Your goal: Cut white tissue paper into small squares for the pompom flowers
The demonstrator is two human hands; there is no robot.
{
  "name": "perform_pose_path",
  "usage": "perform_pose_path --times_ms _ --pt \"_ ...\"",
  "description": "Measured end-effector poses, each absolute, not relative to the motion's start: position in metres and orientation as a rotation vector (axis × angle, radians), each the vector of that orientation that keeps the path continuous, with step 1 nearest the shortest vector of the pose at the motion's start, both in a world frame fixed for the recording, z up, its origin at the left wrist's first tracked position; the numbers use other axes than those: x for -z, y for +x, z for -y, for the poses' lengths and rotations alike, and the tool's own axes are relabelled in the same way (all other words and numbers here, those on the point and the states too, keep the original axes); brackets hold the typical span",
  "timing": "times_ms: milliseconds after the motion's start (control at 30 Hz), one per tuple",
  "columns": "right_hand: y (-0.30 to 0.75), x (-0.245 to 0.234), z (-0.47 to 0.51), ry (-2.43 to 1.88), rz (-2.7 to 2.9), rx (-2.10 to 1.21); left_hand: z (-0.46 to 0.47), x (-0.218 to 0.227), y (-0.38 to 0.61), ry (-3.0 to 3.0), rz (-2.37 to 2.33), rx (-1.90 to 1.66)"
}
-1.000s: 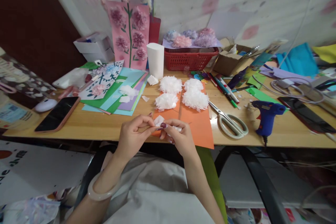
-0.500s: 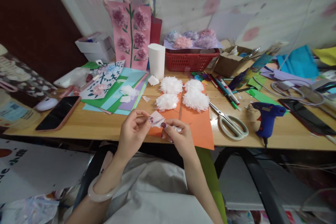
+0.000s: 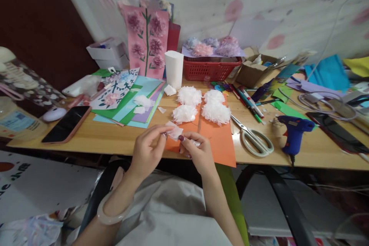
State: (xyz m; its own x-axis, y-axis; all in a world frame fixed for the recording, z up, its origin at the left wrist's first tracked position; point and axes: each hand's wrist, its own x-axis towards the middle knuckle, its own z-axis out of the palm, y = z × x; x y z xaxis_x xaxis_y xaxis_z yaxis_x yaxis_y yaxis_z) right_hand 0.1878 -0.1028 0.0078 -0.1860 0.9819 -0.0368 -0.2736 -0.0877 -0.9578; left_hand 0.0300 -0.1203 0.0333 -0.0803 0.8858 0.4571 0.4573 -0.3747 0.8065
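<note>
My left hand (image 3: 149,149) and my right hand (image 3: 196,152) meet at the near table edge. Both pinch a small folded piece of white tissue paper (image 3: 174,131) between thumb and fingers. The tissue hovers over the near left corner of an orange paper sheet (image 3: 216,140). Several fluffy white tissue flowers (image 3: 198,105) lie on the far part of that sheet. A pale bangle (image 3: 108,215) circles my left wrist.
Scissors (image 3: 253,138) and a blue glue gun (image 3: 294,132) lie right of the orange sheet. Markers (image 3: 248,100), a red basket (image 3: 211,66), a white paper cup (image 3: 174,69) and a pink flower card (image 3: 147,44) stand behind. Coloured paper sheets (image 3: 132,103) and a black phone (image 3: 67,123) lie left.
My left fingers have pulled a layer of the tissue up and outward. The view has drifted slightly; both hands stay at the table edge.
</note>
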Motion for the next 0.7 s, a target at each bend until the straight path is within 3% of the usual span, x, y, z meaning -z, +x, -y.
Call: perform_pose_path --times_ms 400,700 --pt "0.187 -0.008 0.103 -0.941 1.072 -1.514 0.122 -0.028 0.034 1.578 -1.244 -1.365" --pt "0.185 -0.012 0.104 -1.015 1.065 -1.506 0.103 -0.022 0.040 0.922 -1.270 -1.670"
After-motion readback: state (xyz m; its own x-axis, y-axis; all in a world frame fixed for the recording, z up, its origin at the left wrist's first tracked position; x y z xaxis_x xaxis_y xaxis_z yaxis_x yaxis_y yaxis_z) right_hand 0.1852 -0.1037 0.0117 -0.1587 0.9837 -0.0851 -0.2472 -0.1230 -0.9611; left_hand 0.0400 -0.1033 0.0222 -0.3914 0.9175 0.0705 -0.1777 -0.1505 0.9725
